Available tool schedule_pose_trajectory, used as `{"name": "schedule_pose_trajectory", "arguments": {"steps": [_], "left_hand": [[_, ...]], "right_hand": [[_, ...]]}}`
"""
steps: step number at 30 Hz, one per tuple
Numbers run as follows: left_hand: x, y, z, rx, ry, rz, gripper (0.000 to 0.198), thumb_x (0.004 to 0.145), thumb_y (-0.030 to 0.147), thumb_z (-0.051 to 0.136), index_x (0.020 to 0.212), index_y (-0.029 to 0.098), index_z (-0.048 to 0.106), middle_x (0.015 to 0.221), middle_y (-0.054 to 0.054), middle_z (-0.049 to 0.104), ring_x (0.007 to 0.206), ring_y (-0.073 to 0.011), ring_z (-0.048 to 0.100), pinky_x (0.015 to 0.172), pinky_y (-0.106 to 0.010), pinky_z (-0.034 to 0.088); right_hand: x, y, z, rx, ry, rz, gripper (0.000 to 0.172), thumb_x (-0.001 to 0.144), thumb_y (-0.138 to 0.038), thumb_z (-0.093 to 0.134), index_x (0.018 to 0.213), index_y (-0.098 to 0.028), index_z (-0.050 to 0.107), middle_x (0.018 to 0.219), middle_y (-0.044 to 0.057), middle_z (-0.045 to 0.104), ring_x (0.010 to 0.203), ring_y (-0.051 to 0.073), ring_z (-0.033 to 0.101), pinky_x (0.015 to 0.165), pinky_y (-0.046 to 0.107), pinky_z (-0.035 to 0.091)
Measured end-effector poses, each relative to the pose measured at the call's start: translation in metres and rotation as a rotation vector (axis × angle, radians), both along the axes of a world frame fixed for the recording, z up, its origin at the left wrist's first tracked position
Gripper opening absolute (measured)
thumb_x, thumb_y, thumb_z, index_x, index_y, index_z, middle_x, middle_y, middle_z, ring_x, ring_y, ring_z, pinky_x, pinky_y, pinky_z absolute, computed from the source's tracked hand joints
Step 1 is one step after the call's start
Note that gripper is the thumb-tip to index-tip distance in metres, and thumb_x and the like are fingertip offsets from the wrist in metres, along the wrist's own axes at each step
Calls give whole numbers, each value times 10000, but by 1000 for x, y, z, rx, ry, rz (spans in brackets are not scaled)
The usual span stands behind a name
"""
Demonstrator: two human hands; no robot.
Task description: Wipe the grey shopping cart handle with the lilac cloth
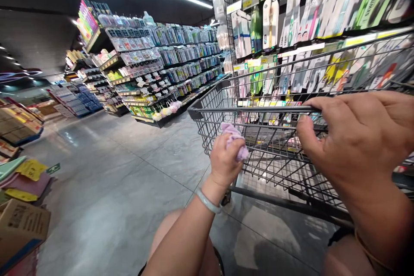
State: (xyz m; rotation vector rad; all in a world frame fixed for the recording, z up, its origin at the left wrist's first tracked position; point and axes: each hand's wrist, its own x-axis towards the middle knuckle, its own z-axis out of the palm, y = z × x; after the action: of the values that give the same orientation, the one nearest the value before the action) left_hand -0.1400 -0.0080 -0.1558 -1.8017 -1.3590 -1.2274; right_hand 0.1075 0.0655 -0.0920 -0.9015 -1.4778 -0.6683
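A dark grey wire shopping cart stands close in front of me on the right. My left hand is closed round a crumpled light purple cloth, just at the cart's side wires; whether the cloth touches them I cannot tell. A pale bangle circles my left wrist. My right hand is wrapped over the cart's top rail, thumb on the near side and fingers hidden beyond it.
A rack of packaged toothbrushes rises behind the cart. Stocked shelves stand across the aisle. At the lower left sits a cardboard box near a yellow sign. Grey floor runs between.
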Motion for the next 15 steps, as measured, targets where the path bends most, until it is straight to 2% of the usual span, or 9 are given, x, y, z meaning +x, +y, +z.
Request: {"name": "schedule_pose_trajectory", "arguments": {"steps": [3, 6, 8, 12, 15], "left_hand": [[-17, 2, 8, 115, -91, 70, 489, 716, 114, 667, 1181, 236, 575, 1094, -90, 608, 1004, -232, 557, 902, -391, 500], [-24, 4, 13, 164, -135, 119, 633, 722, 153, 663, 1327, 205, 483, 1243, -141, 562, 1184, -271, 510, 1039, -462, 450], [-15, 4, 9, 135, -89, 103, 586, 720, 154, 658, 1287, 218, 524, 1255, -136, 536, 1216, -280, 500, 1042, -464, 449], [8, 1, -6, 68, 9, 67, 409, 703, 104, 676, 1083, 250, 644, 1151, -95, 544, 1097, -263, 532, 959, -434, 479], [4, 1, -6, 11, 54, 43, 331, 728, 112, 692, 1025, 256, 671, 1117, -88, 561, 1057, -251, 538, 912, -408, 491]], "right_hand": [[-1, -2, 3, 141, -56, 5, 410, 675, -442, 713, 1063, -308, 714, 813, -7, 649, 965, 245, 612, 981, 526, 395], [-2, -6, 7, 161, -100, -14, 415, 709, -444, 691, 1104, -316, 690, 795, -15, 645, 963, 240, 608, 1008, 524, 393], [-2, -6, 7, 153, -98, -27, 402, 702, -434, 690, 1085, -315, 694, 798, -14, 646, 962, 243, 607, 977, 511, 403], [-1, -2, 3, 114, -88, -29, 424, 674, -427, 695, 1081, -306, 696, 819, -6, 636, 972, 248, 600, 944, 513, 395], [-1, -1, 2, 106, -93, -17, 401, 683, -414, 701, 1067, -299, 703, 827, 0, 633, 995, 256, 585, 952, 528, 388]]}}
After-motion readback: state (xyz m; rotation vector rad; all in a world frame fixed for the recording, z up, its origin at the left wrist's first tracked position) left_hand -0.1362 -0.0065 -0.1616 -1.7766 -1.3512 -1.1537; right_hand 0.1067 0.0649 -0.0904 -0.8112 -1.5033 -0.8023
